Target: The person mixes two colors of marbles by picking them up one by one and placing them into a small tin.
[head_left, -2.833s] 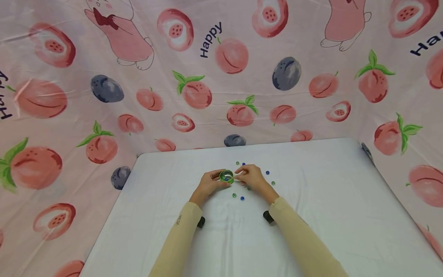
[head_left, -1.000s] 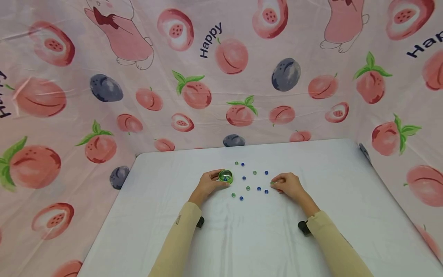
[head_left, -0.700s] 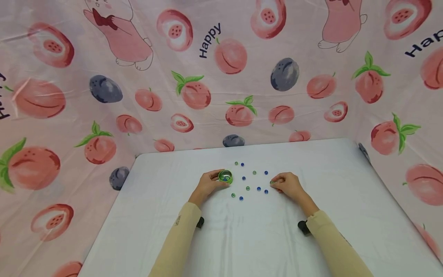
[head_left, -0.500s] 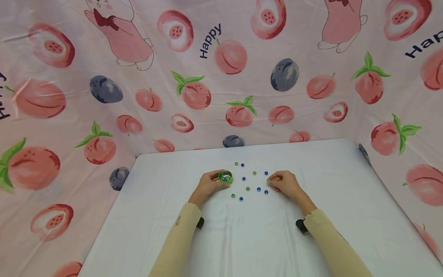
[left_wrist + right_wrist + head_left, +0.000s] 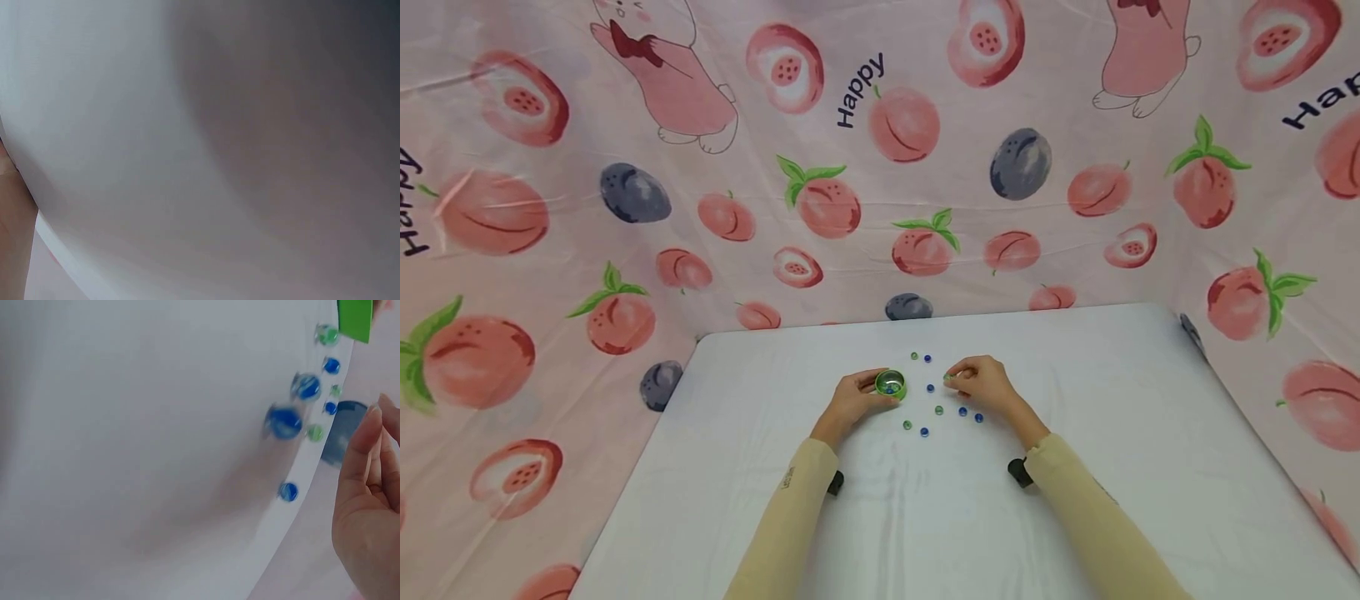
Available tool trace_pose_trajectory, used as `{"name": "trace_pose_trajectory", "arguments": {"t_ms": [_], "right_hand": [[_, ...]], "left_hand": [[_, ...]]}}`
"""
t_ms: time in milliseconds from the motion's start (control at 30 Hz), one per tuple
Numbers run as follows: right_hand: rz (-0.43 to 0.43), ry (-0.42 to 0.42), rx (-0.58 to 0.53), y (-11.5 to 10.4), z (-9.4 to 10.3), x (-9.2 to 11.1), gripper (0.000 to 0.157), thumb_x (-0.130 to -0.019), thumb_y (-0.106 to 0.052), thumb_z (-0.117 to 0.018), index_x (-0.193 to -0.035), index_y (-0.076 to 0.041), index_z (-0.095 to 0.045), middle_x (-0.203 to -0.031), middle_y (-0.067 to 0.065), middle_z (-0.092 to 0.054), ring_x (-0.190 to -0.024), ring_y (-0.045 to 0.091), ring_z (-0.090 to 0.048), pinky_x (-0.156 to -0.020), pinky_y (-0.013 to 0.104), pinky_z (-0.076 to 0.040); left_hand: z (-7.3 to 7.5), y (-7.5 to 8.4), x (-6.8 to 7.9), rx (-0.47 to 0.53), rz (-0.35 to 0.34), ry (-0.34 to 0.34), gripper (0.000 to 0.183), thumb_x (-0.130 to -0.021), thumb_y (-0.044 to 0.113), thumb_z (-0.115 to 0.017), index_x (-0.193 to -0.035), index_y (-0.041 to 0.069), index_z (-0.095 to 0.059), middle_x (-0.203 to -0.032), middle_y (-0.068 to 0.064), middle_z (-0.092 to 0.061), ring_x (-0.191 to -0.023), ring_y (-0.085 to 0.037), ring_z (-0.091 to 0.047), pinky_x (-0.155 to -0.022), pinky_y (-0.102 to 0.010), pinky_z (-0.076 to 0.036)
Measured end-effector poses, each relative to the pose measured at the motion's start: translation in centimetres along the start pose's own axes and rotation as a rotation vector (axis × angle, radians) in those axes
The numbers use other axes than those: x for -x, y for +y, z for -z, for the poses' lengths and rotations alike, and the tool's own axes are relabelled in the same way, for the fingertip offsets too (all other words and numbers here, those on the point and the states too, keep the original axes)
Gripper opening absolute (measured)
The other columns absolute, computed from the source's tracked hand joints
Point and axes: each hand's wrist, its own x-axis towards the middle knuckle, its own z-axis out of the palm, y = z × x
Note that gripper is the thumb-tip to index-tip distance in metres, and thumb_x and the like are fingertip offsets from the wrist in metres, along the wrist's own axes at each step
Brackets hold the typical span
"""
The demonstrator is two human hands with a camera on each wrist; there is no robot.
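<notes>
Just below mid-frame in the head view, the left hand [image 5: 852,402] grips a green cup [image 5: 903,389], round, with no long axis; right of it, apart, the right hand [image 5: 988,384] pinches a green marble [image 5: 947,377], one blue marble [image 5: 930,388] between.

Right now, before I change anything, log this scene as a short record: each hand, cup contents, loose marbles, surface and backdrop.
left hand: grip on the side of the green cup
right hand: pinches a green marble at the fingertips
cup contents: marbles inside, some blue; count unclear
loose in head view: five blue marbles, three loose green marbles; right hand may hide others
surface: white table
backdrop: pink cloth printed with peaches
</notes>
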Motion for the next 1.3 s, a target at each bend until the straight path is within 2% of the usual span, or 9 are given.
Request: {"name": "trace_pose_trajectory", "arguments": {"t_ms": [300, 533, 667, 833, 1100, 1300], "right_hand": [[0.049, -0.032, -0.040, -1.8, -2.6, -1.5, 0.017, -0.095, -0.007, -0.078, -0.105, 0.006, -0.077, -0.068, 0.003, -0.069, -0.057, 0.007, -0.058, -0.059, 0.020, -0.048], [0.029, -0.041, -0.082, -2.3, -5.0, -2.3, 0.017, -0.094, -0.007, -0.079, -0.106, 0.005, -0.078, -0.067, 0.001, -0.068, -0.055, 0.006, -0.056, -0.055, 0.018, -0.045], [0.020, -0.049, -0.093, -2.2, -6.1, -2.5, 0.017, -0.095, -0.006, -0.078, -0.107, 0.005, -0.077, -0.069, 0.005, -0.069, -0.056, 0.007, -0.057, -0.053, 0.018, -0.044], [0.004, -0.038, -0.104, -2.3, -6.8, -2.4, 0.015, -0.094, -0.004, -0.078, -0.106, 0.004, -0.077, -0.072, 0.012, -0.072, -0.056, 0.010, -0.061, -0.051, 0.017, -0.045], [0.013, -0.039, -0.115, -2.4, -7.2, -2.2, 0.014, -0.094, -0.003, -0.078, -0.106, 0.005, -0.076, -0.066, 0.003, -0.068, -0.054, 0.009, -0.059, -0.049, 0.017, -0.045], [0.020, -0.036, -0.121, -2.4, -7.0, -2.2, 0.015, -0.094, -0.002, -0.077, -0.107, 0.005, -0.076, -0.069, 0.009, -0.070, -0.054, 0.010, -0.060, -0.049, 0.018, -0.045]], "left_hand": [[0.0, -0.3, -0.4, -0.016, 0.018, 0.007, 0.062, -0.082, 0.002, -0.090, -0.140, 0.009, -0.068, -0.144, -0.011, -0.067, -0.135, -0.027, -0.062, -0.118, -0.042, -0.046], [0.0, -0.2, -0.3, -0.006, -0.002, 0.005, 0.060, -0.083, 0.001, -0.089, -0.140, 0.005, -0.068, -0.142, -0.014, -0.067, -0.135, -0.030, -0.063, -0.116, -0.043, -0.049], [0.0, -0.2, -0.2, -0.007, -0.001, -0.002, 0.060, -0.084, 0.001, -0.088, -0.140, 0.005, -0.068, -0.143, -0.015, -0.067, -0.136, -0.030, -0.062, -0.115, -0.043, -0.049], [0.0, -0.2, -0.3, -0.005, 0.003, -0.003, 0.059, -0.084, 0.000, -0.088, -0.139, 0.006, -0.069, -0.143, -0.014, -0.066, -0.136, -0.030, -0.062, -0.115, -0.042, -0.049], [0.1, -0.1, -0.2, -0.016, -0.003, -0.002, 0.060, -0.083, 0.000, -0.088, -0.139, 0.006, -0.069, -0.144, -0.015, -0.066, -0.136, -0.030, -0.062, -0.116, -0.043, -0.049], [0.2, -0.2, -0.3, -0.021, -0.008, -0.002, 0.060, -0.083, 0.001, -0.089, -0.139, 0.007, -0.069, -0.144, -0.015, -0.066, -0.136, -0.030, -0.062, -0.116, -0.044, -0.048]]}}
